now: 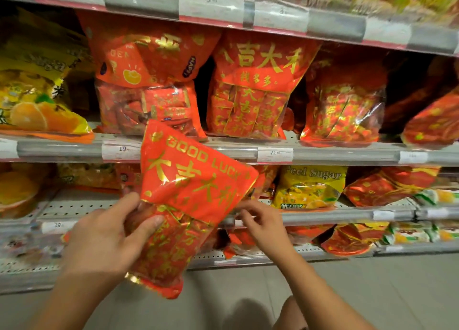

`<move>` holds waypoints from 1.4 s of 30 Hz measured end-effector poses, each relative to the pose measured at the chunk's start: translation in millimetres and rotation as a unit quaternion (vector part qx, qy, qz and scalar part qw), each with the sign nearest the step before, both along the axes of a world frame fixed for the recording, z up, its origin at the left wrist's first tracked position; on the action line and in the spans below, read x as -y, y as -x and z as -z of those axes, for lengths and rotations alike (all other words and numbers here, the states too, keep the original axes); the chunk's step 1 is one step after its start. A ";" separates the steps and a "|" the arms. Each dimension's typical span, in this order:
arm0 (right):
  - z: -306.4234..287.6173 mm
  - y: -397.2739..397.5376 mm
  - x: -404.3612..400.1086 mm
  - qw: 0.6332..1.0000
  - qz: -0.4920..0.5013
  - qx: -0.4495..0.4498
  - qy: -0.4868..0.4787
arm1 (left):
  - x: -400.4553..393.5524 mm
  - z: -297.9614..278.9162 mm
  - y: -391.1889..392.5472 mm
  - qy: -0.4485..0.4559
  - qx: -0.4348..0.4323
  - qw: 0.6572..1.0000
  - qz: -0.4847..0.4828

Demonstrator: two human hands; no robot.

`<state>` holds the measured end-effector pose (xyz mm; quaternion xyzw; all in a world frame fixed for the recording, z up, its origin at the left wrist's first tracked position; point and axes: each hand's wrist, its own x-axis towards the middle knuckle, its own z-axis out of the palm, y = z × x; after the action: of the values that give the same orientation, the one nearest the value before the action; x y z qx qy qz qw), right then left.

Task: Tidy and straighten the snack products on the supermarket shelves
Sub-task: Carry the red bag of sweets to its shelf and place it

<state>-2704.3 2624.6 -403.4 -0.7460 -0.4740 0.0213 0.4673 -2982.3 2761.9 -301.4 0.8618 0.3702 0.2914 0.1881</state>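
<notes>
**Holding a red snack bag in front of the shelves**

Gripping the red GOOD LUCK bag (188, 195) with your left hand (104, 237), you keep it tilted, its top toward 11 o'clock, in front of the middle shelf edge (198, 153). Your thumb lies across its clear lower half. Your right hand (260, 223) sits at the bag's 3 o'clock edge, fingers loosely bent; whether they touch it, you cannot tell. Red bags (258, 88) stand on the shelf at 12 o'clock, a yellow Peel Sugar bag (310, 188) at 3 o'clock.

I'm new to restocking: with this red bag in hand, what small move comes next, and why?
Probably turn the red bag upright. The left hand grips it tilted in front of the shelf, while the right hand only touches its edge; the bags above stand straight.
</notes>
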 end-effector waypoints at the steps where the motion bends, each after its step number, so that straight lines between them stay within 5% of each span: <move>1: 1.7 -9.4 19.8 0.999 0.036 -0.026 -0.011 | 3.4 -1.5 -7.7 0.003 0.023 1.000 0.009; 8: 5.3 -76.7 98.3 0.950 0.296 -0.079 -0.059 | 21.9 -14.4 -54.9 0.029 0.174 0.984 0.036; 13: -1.4 -120.3 105.2 0.930 0.358 -0.068 -0.053 | 19.1 -12.3 -82.8 0.071 0.223 0.971 0.044; 18: -3.7 -168.9 103.0 0.923 0.315 -0.217 0.032 | 25.6 -9.5 -114.9 0.108 0.232 0.965 0.058; 23: -14.8 -187.2 112.4 0.949 0.278 -0.119 0.088 | 31.8 -8.2 -124.7 0.111 0.242 0.962 0.067; 28: -19.9 -173.2 121.7 0.973 0.226 -0.049 0.023 | 34.2 -9.4 -124.6 0.105 0.245 0.961 0.078; 42: -10.3 -108.2 152.6 0.954 0.224 -0.186 -0.075 | 7.2 7.2 -161.0 0.139 0.284 0.946 0.074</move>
<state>-2596.1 2472.1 -393.1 -0.7783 -0.1999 0.0190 0.5949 -2821.4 2754.7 -308.6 0.7334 0.2734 0.4550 0.4247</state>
